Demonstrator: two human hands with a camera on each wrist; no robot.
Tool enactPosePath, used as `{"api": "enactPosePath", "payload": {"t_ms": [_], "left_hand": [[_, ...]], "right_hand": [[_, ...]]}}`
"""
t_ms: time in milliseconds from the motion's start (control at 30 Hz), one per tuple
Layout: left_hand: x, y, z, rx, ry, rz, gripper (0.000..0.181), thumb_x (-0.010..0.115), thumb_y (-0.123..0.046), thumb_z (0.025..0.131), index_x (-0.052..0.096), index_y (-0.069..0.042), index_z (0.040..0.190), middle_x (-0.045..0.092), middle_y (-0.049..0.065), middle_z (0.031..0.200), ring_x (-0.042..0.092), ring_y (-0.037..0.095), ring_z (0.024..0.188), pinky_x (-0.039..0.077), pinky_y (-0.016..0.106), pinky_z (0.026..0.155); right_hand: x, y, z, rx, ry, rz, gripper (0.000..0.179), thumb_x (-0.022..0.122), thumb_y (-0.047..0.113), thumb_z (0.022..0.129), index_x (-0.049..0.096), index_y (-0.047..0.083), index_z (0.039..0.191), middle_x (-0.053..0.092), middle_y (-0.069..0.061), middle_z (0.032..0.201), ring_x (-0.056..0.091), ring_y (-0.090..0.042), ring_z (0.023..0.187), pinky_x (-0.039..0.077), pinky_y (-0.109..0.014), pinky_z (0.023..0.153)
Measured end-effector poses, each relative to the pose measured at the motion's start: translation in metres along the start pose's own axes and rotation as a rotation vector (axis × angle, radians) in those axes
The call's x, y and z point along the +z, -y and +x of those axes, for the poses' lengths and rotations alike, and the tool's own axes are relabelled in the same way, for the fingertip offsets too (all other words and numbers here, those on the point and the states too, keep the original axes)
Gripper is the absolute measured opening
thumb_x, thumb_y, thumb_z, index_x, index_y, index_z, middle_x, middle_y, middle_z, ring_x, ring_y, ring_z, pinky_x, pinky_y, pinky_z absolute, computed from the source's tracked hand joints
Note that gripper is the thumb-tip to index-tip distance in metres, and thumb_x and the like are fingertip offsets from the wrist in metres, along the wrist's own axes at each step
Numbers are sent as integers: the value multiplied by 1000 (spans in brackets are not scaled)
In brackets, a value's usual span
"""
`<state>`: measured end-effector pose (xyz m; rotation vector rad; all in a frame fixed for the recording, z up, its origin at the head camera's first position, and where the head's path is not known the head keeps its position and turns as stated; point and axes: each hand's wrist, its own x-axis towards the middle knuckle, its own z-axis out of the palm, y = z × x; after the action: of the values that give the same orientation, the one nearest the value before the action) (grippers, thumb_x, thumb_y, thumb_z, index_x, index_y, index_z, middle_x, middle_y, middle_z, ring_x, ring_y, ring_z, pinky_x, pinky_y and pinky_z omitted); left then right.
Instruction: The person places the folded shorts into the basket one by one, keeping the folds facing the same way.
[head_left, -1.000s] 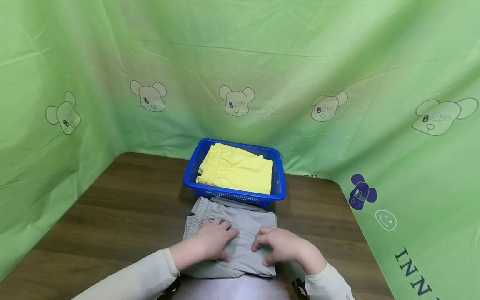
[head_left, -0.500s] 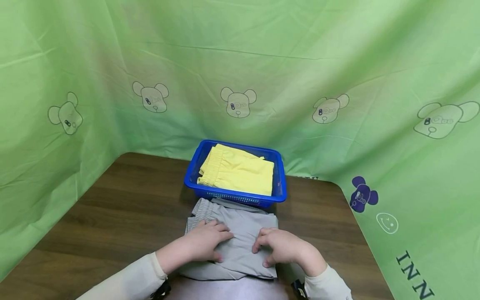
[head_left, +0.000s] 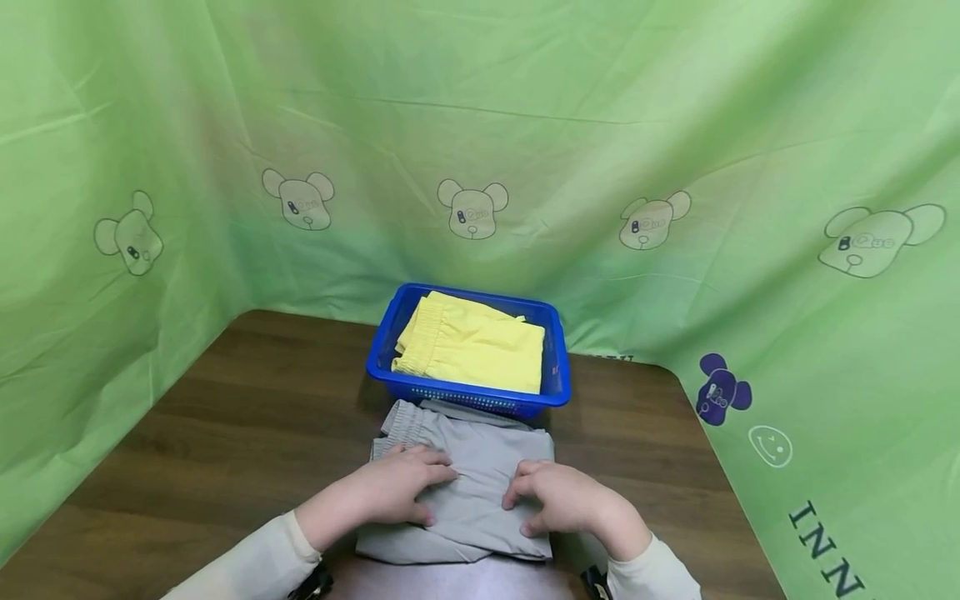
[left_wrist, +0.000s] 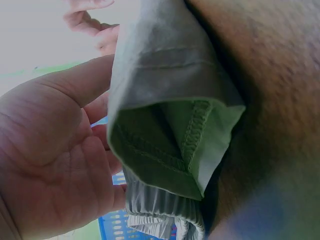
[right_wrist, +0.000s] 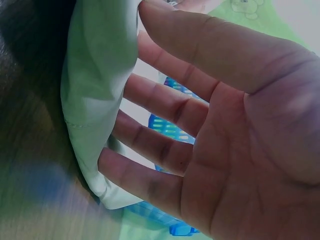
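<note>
Folded grey pants with an elastic waistband lie flat on the table, the waistband toward the far left. My left hand rests on their left part, fingers spread loosely over the fabric. On the right part, my right hand touches the cloth with bent fingertips and thumb. The left wrist view shows a leg opening gaping beside the palm. In the right wrist view, the relaxed fingers meet the fabric fold at their tips.
A blue plastic basket stands just beyond the grey pants, holding folded yellow pants. The brown wooden table is enclosed by a green curtain printed with bear heads, at the back and both sides.
My left hand has slid left and slightly toward me across the grey pants. My right hand has kept its place, and the pants lie as before.
</note>
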<state>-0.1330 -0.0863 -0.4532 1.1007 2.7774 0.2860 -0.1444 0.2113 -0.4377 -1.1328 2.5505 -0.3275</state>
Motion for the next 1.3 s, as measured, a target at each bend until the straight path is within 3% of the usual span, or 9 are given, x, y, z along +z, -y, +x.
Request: {"api": "enactPosePath", "payload": {"t_ms": [967,1133,1300], "left_hand": [[5,2,0,-38,17,-54,56,86,-38,79,68,-22,130,60,-2,136,50,24,131,41,50,94],[3,1,-1,-37,7,-54,56,87,-36,79,68,-21,129,60,-1,135,51,24,130,41,50,93],[1,1,-1,-38,4,-72,55,85,-38,81,68,-20,130,60,-1,135,51,24,130,41,50,94]], "right_hand": [[4,0,3,-3,-29,9,21,83,27,83,76,29,103,60,18,101,58,-5,103,50,-27,92],[5,0,7,6,-72,-9,14,82,28,85,77,27,98,62,17,99,59,-4,97,52,-27,87],[6,2,12,5,-158,-64,6,81,25,86,74,25,87,62,15,89,59,-2,82,52,-25,74]]}}
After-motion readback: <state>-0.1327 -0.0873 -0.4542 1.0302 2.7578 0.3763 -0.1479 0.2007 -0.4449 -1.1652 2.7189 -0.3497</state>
